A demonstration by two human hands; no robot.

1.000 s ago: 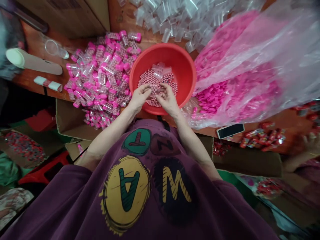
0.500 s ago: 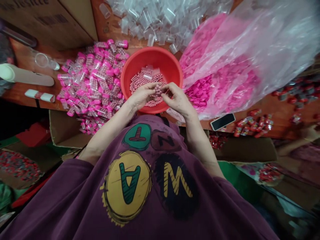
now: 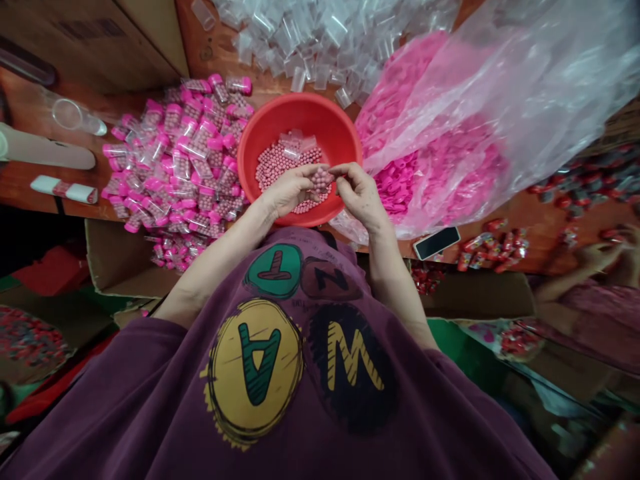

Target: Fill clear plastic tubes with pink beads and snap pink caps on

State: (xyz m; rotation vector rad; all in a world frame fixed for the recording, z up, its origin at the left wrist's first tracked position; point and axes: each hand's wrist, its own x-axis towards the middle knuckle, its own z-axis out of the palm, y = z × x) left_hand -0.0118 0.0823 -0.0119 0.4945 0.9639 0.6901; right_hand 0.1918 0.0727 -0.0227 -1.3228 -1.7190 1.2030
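Over the near side of the red bowl (image 3: pixel 250 143), my left hand (image 3: pixel 290 190) is closed around a small clear bottle (image 3: pixel 321 179) filled with pink beads. My right hand (image 3: pixel 361 197) is at the bottle's right end, fingers curled in; what they hold, if anything, is too small to make out. Loose pink beads (image 3: pixel 280 160) lie in the bowl beneath, with a few clear empty bottles (image 3: pixel 300 145) on top of them. To the left is a heap of filled bottles with pink caps (image 3: pixel 185 160). Loose pink caps (image 3: pixel 400 180) lie in a plastic bag (image 3: pixel 480 87) at right.
Empty clear bottles (image 3: pixel 310 40) are piled behind the bowl. A phone (image 3: pixel 437 243) and small red items (image 3: pixel 495 248) lie near the table's front edge. A cardboard box (image 3: pixel 90 40) stands back left. Another person's hands (image 3: pixel 607 253) are at far right.
My right hand has drawn back slightly to the right from the bottle. My left hand still holds it. The view has shifted a little, and the other person's hands show more at right.
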